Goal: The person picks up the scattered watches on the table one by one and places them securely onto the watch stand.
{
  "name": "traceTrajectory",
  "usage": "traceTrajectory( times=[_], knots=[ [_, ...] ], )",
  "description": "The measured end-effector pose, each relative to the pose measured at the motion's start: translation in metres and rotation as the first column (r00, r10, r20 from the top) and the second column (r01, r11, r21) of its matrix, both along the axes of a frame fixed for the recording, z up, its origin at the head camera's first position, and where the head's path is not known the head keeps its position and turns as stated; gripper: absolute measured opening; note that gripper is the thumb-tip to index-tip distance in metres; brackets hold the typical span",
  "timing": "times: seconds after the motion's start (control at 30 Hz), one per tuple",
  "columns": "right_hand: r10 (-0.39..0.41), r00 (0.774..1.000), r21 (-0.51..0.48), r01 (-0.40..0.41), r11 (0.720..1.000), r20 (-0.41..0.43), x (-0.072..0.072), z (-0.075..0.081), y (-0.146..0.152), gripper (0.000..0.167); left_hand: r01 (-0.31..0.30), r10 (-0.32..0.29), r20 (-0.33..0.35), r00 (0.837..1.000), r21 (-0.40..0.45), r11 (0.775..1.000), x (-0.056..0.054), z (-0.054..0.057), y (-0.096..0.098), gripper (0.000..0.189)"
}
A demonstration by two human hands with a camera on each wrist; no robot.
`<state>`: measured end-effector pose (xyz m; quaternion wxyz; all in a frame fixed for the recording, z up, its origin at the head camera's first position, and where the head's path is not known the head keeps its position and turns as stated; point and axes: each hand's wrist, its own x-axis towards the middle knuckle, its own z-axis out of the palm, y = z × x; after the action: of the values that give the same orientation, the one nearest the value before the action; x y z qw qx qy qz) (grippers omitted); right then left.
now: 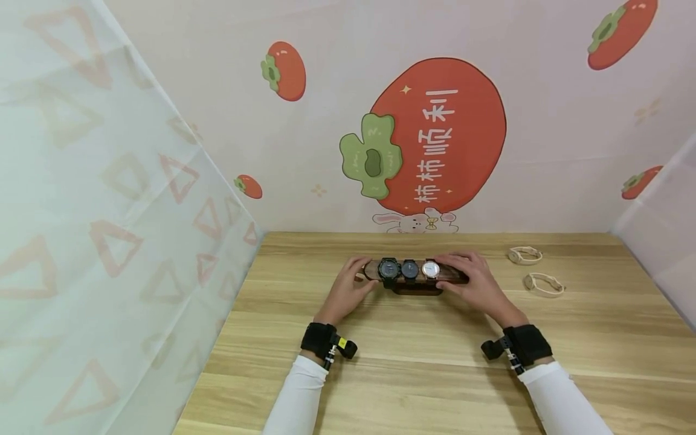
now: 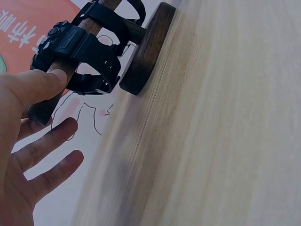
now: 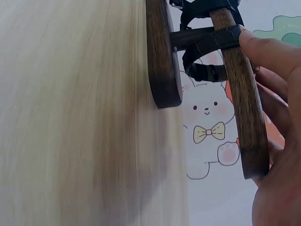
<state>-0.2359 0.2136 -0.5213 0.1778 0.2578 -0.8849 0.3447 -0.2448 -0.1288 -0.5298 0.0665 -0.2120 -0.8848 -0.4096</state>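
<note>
A dark wooden watch stand [image 1: 416,290] bears three watches side by side on its crossbar. Leftmost is a chunky black watch [image 1: 388,269], then a smaller dark watch [image 1: 410,270], then a white-faced watch [image 1: 431,269] on a dark strap. My left hand [image 1: 346,292] pinches the bar's left end, its thumb beside the chunky watch, other fingers spread in the left wrist view. My right hand [image 1: 473,284] grips the bar from the right. Its thumb [image 3: 263,49] touches the white-faced watch's strap [image 3: 214,42], and the other fingers reach behind the bar.
Two cream-strapped watches lie at the table's back right, one farther back [image 1: 525,255] and one nearer [image 1: 545,284]. The wooden table [image 1: 413,374] meets a patterned back wall [image 1: 321,145] just behind the stand. Another printed wall [image 1: 125,241] rises along the left.
</note>
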Motion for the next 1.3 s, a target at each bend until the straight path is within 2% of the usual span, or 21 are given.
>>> traceTrajectory(
  times=[0.2, 0.7, 0.8, 1.0, 1.3],
  knots=[
    [0.009, 1.000, 0.007, -0.009, 1.000, 0.022, 0.006, 0.005, 0.015, 0.059, 0.004, -0.004, -0.009, 1.000, 0.012, 1.000, -0.001, -0.001, 0.001, 0.060],
    [-0.064, 0.992, 0.063, 0.058, 0.996, 0.104, 0.031, 0.023, 0.075, 0.050, -0.014, 0.014, 0.003, 1.000, 0.011, 1.000, 0.000, -0.001, 0.002, 0.060],
    [-0.075, 0.991, 0.083, 0.066, 0.994, 0.113, 0.032, 0.023, 0.086, 0.049, -0.012, 0.012, -0.001, 1.000, 0.018, 1.000, 0.000, -0.001, 0.002, 0.059],
    [-0.105, 0.992, 0.149, 0.094, 0.984, 0.064, 0.033, 0.019, 0.107, 0.049, -0.007, 0.007, -0.011, 1.000, 0.025, 1.000, 0.000, 0.000, 0.002, 0.059],
    [-0.125, 0.992, 0.157, 0.120, 0.980, 0.022, 0.035, 0.006, 0.133, 0.050, 0.001, -0.001, -0.001, 1.000, 0.035, 0.999, -0.001, -0.002, 0.001, 0.059]
  ],
)
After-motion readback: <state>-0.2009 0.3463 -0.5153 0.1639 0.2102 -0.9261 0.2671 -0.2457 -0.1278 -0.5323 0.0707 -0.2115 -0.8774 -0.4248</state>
